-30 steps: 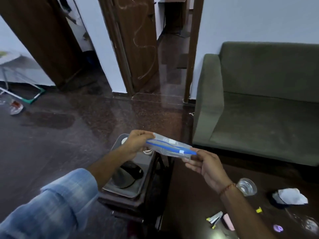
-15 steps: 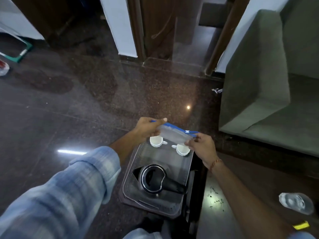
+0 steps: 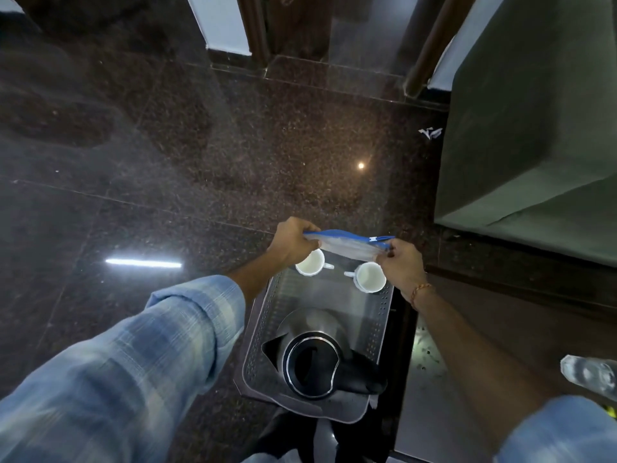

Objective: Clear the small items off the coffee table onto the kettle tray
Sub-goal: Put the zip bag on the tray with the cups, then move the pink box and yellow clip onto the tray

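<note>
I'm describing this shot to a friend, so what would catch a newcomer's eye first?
A clear zip bag with a blue strip is stretched between the left hand and the right hand, above two white cups. Nearer the person, a steel kettle stands on the same tray.

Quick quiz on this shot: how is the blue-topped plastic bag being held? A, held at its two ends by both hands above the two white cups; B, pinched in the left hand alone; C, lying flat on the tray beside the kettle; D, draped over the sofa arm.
A: the left hand and right hand each grip one end of the plastic bag, stretched over the white cups on the tray.
</note>
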The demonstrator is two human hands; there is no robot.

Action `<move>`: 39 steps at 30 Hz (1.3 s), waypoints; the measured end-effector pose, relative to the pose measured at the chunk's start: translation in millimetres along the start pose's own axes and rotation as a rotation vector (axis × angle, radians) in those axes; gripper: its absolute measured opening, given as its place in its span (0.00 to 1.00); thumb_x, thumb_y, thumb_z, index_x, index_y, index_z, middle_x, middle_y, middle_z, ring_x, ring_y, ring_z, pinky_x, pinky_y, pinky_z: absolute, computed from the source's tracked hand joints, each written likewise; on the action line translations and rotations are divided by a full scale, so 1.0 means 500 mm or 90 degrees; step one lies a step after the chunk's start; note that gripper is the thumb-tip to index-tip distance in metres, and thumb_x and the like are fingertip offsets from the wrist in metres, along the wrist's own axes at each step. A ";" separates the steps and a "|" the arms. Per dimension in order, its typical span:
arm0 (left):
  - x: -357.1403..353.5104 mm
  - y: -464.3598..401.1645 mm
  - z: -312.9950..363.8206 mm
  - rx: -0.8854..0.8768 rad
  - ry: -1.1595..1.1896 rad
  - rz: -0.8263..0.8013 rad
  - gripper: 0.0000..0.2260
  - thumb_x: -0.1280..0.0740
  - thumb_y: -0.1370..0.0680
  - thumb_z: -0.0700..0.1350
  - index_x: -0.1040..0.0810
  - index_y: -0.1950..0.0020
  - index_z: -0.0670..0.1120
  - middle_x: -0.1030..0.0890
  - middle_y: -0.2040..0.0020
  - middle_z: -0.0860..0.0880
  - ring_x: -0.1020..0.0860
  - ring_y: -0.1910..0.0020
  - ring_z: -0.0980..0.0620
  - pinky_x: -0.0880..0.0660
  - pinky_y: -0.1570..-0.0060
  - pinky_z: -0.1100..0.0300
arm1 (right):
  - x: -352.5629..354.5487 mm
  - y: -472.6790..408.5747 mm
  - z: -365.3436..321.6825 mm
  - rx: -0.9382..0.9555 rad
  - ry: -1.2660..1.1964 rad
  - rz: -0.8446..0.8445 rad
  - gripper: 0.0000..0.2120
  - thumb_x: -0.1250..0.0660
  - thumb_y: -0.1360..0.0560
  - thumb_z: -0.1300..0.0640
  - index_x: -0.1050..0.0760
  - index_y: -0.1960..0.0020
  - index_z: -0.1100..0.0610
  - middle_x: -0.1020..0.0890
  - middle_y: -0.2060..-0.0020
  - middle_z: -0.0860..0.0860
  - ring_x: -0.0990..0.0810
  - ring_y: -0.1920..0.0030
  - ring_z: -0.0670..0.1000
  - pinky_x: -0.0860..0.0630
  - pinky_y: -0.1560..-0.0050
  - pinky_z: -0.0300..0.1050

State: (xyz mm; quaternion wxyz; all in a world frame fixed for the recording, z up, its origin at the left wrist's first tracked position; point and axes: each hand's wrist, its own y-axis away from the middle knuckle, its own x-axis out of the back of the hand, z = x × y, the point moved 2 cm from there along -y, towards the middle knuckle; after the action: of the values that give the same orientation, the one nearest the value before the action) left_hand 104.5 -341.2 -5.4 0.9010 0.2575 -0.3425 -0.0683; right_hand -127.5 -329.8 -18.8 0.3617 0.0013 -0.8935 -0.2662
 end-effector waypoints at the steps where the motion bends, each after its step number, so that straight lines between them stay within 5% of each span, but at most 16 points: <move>1: -0.004 -0.005 -0.002 -0.001 -0.009 -0.001 0.13 0.27 0.27 0.41 0.16 0.43 0.45 0.15 0.49 0.45 0.18 0.47 0.51 0.27 0.47 0.65 | -0.005 -0.004 0.003 0.002 0.017 -0.004 0.04 0.31 0.29 0.61 0.19 0.55 0.61 0.21 0.66 0.53 0.23 0.61 0.52 0.32 0.59 0.40; 5: -0.016 -0.021 -0.010 -0.014 -0.054 -0.020 0.12 0.31 0.24 0.41 0.16 0.41 0.45 0.15 0.46 0.43 0.19 0.44 0.47 0.26 0.44 0.62 | -0.026 -0.018 0.013 0.009 0.059 -0.027 0.06 0.33 0.28 0.62 0.19 0.53 0.61 0.21 0.64 0.55 0.22 0.59 0.55 0.33 0.58 0.39; 9: -0.020 -0.025 -0.018 -0.062 -0.181 -0.028 0.10 0.34 0.23 0.43 0.16 0.44 0.48 0.17 0.50 0.40 0.19 0.48 0.40 0.24 0.53 0.52 | -0.040 -0.023 0.017 0.035 0.096 -0.042 0.08 0.34 0.28 0.63 0.19 0.51 0.62 0.17 0.58 0.60 0.21 0.57 0.55 0.32 0.57 0.38; 13: -0.022 -0.024 -0.011 -0.107 -0.298 -0.005 0.11 0.35 0.21 0.45 0.17 0.42 0.48 0.20 0.45 0.42 0.22 0.44 0.40 0.25 0.49 0.50 | -0.039 -0.003 0.014 0.088 0.113 -0.017 0.14 0.29 0.31 0.60 0.20 0.45 0.59 0.20 0.49 0.59 0.21 0.49 0.59 0.25 0.46 0.47; 20: -0.035 -0.024 0.001 -0.143 -0.443 -0.012 0.10 0.36 0.21 0.43 0.19 0.42 0.47 0.22 0.44 0.44 0.24 0.42 0.42 0.24 0.46 0.49 | -0.045 0.013 0.041 0.086 0.126 0.024 0.12 0.32 0.28 0.62 0.19 0.45 0.61 0.21 0.48 0.61 0.20 0.47 0.62 0.26 0.45 0.47; 26: -0.036 0.009 0.030 -0.167 -0.398 -0.047 0.27 0.31 0.23 0.44 0.34 0.26 0.47 0.29 0.33 0.42 0.29 0.35 0.37 0.28 0.37 0.43 | -0.001 0.073 0.059 0.071 0.025 0.065 0.29 0.26 0.32 0.61 0.28 0.32 0.61 0.24 0.39 0.61 0.22 0.41 0.59 0.27 0.35 0.49; 28: -0.034 0.027 0.057 -0.212 -0.375 -0.040 0.27 0.32 0.24 0.42 0.34 0.25 0.47 0.31 0.30 0.43 0.30 0.34 0.38 0.30 0.35 0.43 | 0.039 0.116 0.088 0.066 0.007 0.093 0.29 0.25 0.32 0.59 0.27 0.32 0.61 0.23 0.39 0.60 0.20 0.43 0.57 0.25 0.37 0.52; 33: -0.053 0.086 0.166 -0.307 -0.310 -0.062 0.26 0.33 0.25 0.39 0.30 0.27 0.48 0.30 0.30 0.43 0.29 0.34 0.39 0.31 0.34 0.46 | 0.182 0.241 0.204 0.010 0.015 0.190 0.23 0.24 0.31 0.57 0.23 0.37 0.56 0.20 0.41 0.55 0.21 0.53 0.47 0.27 0.48 0.39; 39: -0.202 0.212 0.324 -0.463 -0.326 -0.169 0.22 0.33 0.24 0.41 0.26 0.30 0.49 0.28 0.32 0.45 0.28 0.34 0.42 0.31 0.33 0.50 | 0.371 0.400 0.331 -0.099 -0.017 0.316 0.22 0.25 0.30 0.58 0.23 0.37 0.58 0.18 0.43 0.56 0.19 0.48 0.52 0.30 0.49 0.37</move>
State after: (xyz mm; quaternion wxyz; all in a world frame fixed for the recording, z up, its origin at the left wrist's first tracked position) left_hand -83.0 -287.6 92.7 0.8028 -0.0589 -0.4716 -0.3601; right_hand -333.6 -115.9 97.6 0.4035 -0.2493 -0.8478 -0.2371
